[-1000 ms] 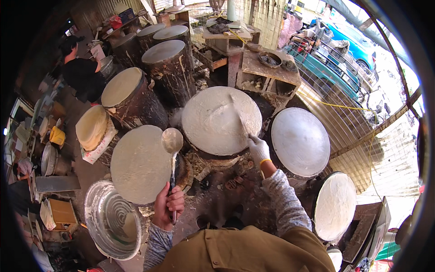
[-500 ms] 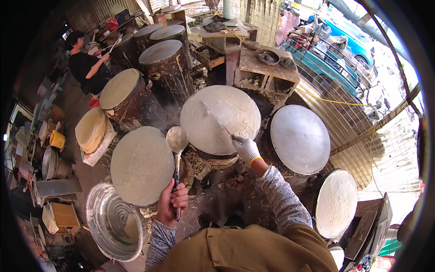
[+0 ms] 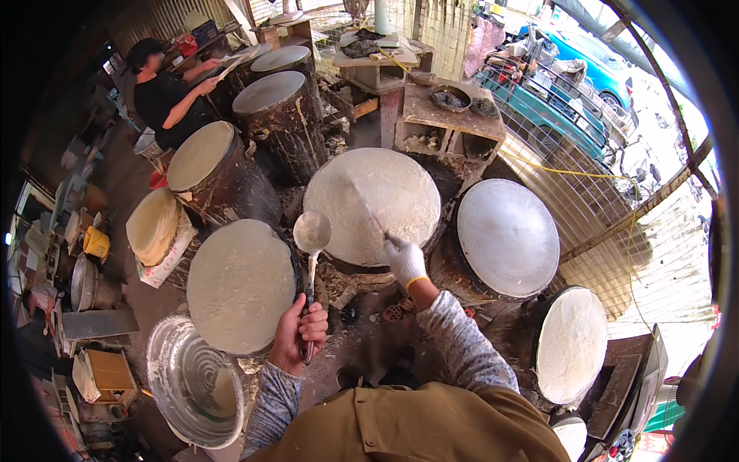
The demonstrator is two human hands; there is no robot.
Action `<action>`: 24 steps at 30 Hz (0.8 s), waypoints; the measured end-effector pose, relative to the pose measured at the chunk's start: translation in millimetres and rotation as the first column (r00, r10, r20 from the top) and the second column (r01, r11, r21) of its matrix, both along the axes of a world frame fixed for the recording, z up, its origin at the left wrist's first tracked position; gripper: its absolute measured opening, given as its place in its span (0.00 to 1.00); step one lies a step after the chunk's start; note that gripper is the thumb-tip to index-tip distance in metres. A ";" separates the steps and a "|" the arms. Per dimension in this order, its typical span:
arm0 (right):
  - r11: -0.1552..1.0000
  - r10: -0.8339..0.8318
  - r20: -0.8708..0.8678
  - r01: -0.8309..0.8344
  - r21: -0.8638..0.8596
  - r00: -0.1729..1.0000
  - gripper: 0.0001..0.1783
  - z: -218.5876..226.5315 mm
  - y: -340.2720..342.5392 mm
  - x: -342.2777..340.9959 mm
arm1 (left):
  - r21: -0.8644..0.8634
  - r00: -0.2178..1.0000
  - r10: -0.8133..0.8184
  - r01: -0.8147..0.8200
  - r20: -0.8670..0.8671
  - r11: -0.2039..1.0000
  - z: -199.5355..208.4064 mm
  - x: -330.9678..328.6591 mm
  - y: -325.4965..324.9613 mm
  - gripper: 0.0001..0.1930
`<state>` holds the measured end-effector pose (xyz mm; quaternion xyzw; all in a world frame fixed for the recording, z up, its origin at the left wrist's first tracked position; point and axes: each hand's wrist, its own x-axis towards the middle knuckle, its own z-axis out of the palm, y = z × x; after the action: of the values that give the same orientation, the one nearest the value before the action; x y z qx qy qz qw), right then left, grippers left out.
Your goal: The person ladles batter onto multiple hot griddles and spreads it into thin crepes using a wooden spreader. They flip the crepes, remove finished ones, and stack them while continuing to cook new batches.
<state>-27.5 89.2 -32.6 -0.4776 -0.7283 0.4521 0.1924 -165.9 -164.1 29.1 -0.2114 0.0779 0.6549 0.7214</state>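
Note:
My bare left hand (image 3: 300, 329) is wrapped round the dark handle of a ladle (image 3: 313, 232), its batter-coated bowl upward near the left edge of the middle griddle. In a white glove with a yellow cuff, my right hand (image 3: 406, 262) grips a long, thin-bladed spatula (image 3: 368, 206). The blade, partly blurred, lies across the pale batter on the round middle griddle (image 3: 400, 189). Left of the ladle is another griddle (image 3: 239, 289) covered with a smooth pale layer. A wide metal basin (image 3: 173, 385) with some batter in it stands below that griddle.
At right are a whitish griddle (image 3: 508, 237) and a tilted-looking batter-covered one (image 3: 571, 346). A stack of thin round sheets (image 3: 152, 223) sits at left. More drum stoves (image 3: 281, 127) stand behind. A co-worker (image 3: 169, 100) in black handles a pale sheet there. Wire fencing (image 3: 593, 246) runs along the right.
My right hand and the spatula have shifted slightly left and nearer me. The ladle has moved a little right. The co-worker has moved right, arms now reaching over a stove with a pale sheet.

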 end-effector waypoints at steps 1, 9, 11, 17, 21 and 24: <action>0.999 -0.028 -0.084 0.031 0.039 0.996 0.21 -13.3 15.8 0.3 | -0.005 1.000 -0.013 0.013 -0.011 1.000 -0.6 -0.8 5.3 0.20; 0.987 0.153 -0.067 -0.149 0.068 0.986 0.21 -15.3 -4.9 27.8 | -0.222 0.969 -0.099 0.047 -0.228 0.974 -19.5 -29.0 50.5 0.21; 0.993 0.112 -0.107 -0.106 0.057 0.988 0.21 -13.9 -10.6 37.2 | -0.310 0.950 -0.115 0.020 -0.291 0.950 -20.8 -31.2 65.6 0.21; 0.996 0.019 -0.096 -0.028 -0.088 0.995 0.21 -13.3 -37.4 37.7 | -0.419 0.856 -0.120 -0.120 -0.504 0.900 -34.9 -12.5 131.9 0.21; 0.975 0.024 -0.229 -0.074 -0.209 0.973 0.22 -62.1 -58.3 20.0 | -0.501 0.853 -0.069 -0.237 -0.517 0.833 -16.8 39.1 178.8 0.20; 0.670 -0.081 -0.323 -0.188 -0.718 0.943 0.19 15.1 -70.1 27.7 | -0.294 0.948 0.237 -0.292 -0.211 0.910 -6.5 35.1 168.2 0.20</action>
<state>0.2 19.1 -17.5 -0.4103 -0.4534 0.7865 0.0870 -130.9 4.1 22.6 -0.2780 0.2154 0.7409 0.5722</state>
